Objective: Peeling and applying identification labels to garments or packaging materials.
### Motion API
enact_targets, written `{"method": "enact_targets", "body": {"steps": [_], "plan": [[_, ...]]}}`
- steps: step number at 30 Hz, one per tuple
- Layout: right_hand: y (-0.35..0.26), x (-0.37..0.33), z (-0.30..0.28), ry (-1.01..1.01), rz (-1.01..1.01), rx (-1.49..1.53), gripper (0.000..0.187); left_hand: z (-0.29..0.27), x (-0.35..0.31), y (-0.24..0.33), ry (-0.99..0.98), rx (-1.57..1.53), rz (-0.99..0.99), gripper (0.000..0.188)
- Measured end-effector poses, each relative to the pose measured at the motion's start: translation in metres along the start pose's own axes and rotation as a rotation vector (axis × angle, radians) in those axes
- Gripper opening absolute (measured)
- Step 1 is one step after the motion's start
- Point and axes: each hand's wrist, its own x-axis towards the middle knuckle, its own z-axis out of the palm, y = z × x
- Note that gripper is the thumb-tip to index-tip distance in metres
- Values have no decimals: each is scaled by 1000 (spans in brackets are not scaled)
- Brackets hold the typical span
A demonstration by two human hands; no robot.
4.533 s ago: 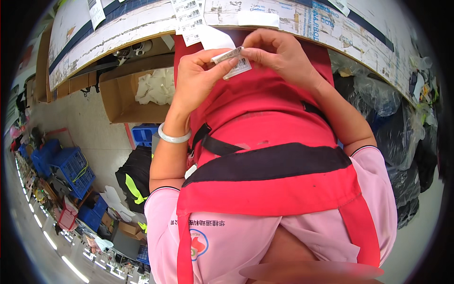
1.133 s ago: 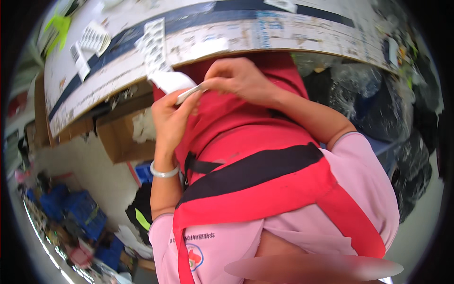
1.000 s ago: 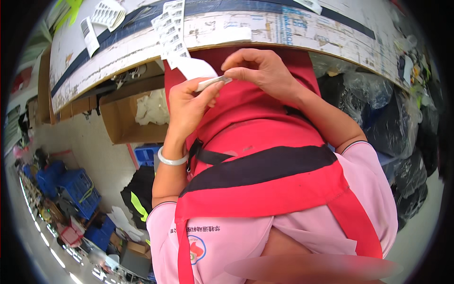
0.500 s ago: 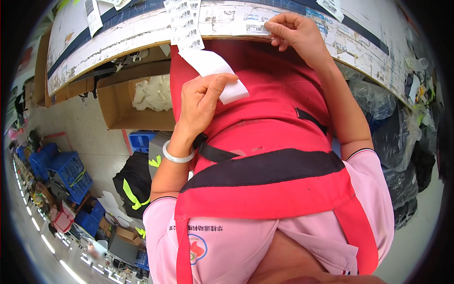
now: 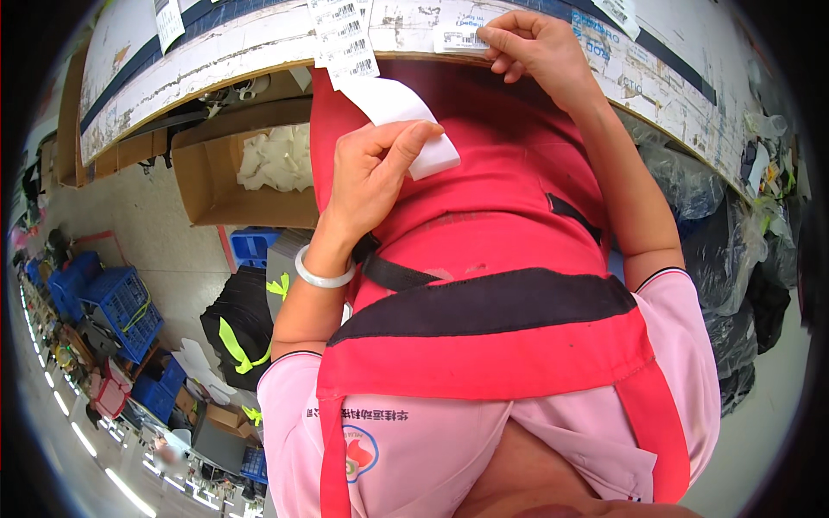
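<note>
My left hand pinches the loose end of a label strip, whose blank white backing curls over the table edge. The strip's printed part lies on the table, with rows of barcode labels facing up. Over the table's front edge, my right hand has thumb and forefinger closed on the right end of a small white barcode label. The label lies at the table surface; whether it is stuck down I cannot tell.
The worn white table carries dark tape strips and more labels. Below it at left stands a cardboard box with pale pieces inside. Blue crates and a black bundle are farther left. Clear and dark plastic bags sit at right.
My right hand has moved slightly left and up, still at the small label. The left hand has shifted a little up with the strip's end; the whole view has moved slightly.
</note>
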Motion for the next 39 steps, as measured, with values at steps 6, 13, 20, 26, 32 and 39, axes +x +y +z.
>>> {"method": "enact_targets", "body": {"steps": [6,13,20,26,32,39], "plan": [[-13,-2,3,-1,54,106,15,0,-1,-3,-25,-22,-34,24],[-10,-2,2,-6,36,81,15,1,-2,-3,-17,-36,-23,24],[-14,-4,5,15,47,40,16,3,-3,-6,-23,-40,-27,23],[-17,-5,7,18,47,6,16,2,-3,-5,-28,-32,-38,22],[-25,-8,12,31,4,-88,18,2,-4,-6,-29,-40,-39,21],[4,-9,-12,17,-48,-9,24,1,-7,4,-42,17,-49,18]]}}
